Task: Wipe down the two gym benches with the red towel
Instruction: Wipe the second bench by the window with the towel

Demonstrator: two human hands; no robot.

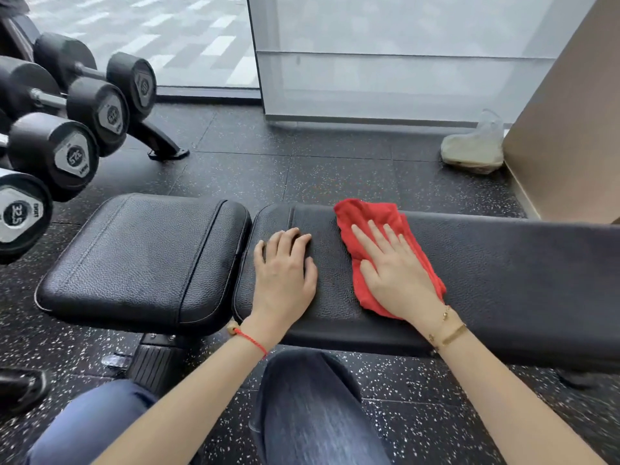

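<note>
**One bench under the towel, long pad running right**

Both hands lie flat, fingers spread: the right hand point(396, 273) presses the red towel point(385, 250) onto the bench point(503, 263); the left hand point(285, 263) rests bare just beside. Unwiped padding probably stretches rightward, nearer the right hand.

Both hands flat — left hand point(285, 266), right hand point(392, 263)
</note>
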